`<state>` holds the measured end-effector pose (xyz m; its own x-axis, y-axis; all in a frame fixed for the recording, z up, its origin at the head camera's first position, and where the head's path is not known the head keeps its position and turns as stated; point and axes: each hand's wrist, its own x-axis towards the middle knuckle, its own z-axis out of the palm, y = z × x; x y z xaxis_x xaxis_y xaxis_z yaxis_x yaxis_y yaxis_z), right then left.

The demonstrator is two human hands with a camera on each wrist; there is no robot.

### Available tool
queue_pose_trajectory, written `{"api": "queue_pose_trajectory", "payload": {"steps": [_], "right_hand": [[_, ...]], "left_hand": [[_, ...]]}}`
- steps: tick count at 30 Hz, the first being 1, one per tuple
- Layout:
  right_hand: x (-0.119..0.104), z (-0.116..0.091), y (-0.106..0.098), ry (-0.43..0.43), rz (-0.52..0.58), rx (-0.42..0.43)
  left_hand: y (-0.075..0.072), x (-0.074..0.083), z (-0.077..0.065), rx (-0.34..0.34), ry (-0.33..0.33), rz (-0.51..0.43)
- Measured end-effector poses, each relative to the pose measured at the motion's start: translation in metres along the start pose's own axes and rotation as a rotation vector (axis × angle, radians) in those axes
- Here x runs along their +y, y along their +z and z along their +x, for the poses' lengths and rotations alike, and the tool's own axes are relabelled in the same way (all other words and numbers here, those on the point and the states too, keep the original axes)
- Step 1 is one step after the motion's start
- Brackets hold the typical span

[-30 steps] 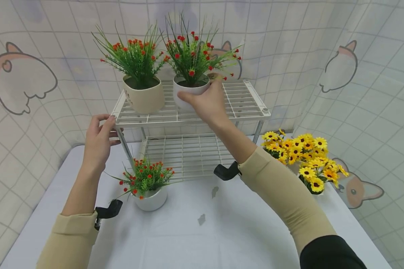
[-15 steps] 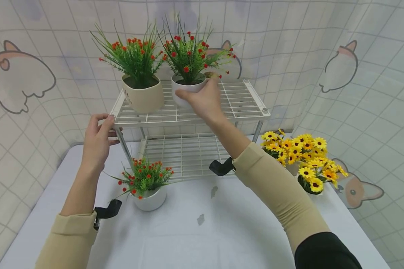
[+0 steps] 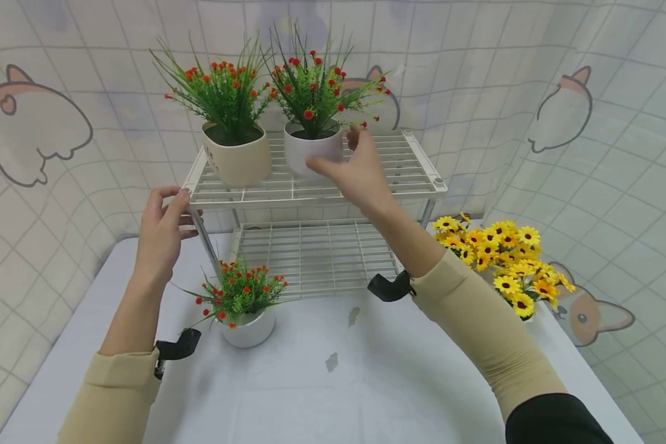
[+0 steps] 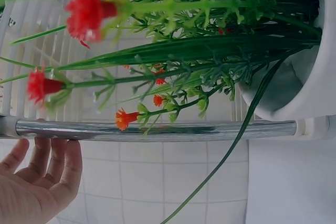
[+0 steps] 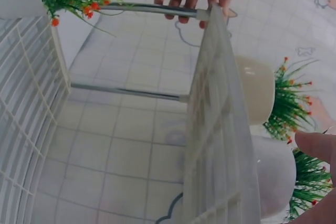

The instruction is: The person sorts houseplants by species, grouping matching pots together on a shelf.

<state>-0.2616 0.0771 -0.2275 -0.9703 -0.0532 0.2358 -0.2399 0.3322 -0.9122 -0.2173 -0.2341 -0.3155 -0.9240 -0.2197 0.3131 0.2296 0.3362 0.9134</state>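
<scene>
In the head view my left hand holds the near left corner of a white two-tier wire rack. Its thumb lies at the corner and its fingertips are at the metal post. My right hand is beside a white pot of red flowers and grass on the upper shelf. The thumb overlaps the pot's lower right side, the other fingers are bent off its rim, and the grip is loose. A cream pot with similar flowers stands left of it. The white pot stands upright.
A third white pot with red flowers stands on the white-covered table before the rack's left post. Yellow flowers stand right of the rack. A patterned tile-print curtain hangs behind.
The white pot on the upper shelf has shifted slightly left. My right hand has loosened from it and drawn back to the right. The left hand stays at the rack corner.
</scene>
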Motion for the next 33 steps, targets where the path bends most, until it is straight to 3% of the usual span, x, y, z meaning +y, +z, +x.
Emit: {"api": "queue_pose_trajectory", "payload": {"steps": [6, 14, 22, 27, 33], "right_hand": [[0.01, -0.023, -0.009, -0.111, -0.038, -0.034], [0.027, -0.06, -0.01, -0.271, 0.073, -0.041], [0.049, -0.099, 0.006, -0.326, 0.124, -0.083], [0.068, -0.115, 0.018, -0.297, 0.174, -0.115], [0.091, -0.126, 0.035, -0.144, 0.215, -0.254]], "left_hand": [[0.0, -0.001, 0.0, 0.009, -0.007, -0.006], [0.001, -0.001, 0.0, 0.014, -0.011, -0.013], [0.001, -0.002, 0.0, 0.011, -0.01, 0.005], [0.002, -0.002, 0.0, 0.011, 0.002, -0.006], [0.001, -0.002, 0.001, 0.009, 0.005, 0.003]]}}
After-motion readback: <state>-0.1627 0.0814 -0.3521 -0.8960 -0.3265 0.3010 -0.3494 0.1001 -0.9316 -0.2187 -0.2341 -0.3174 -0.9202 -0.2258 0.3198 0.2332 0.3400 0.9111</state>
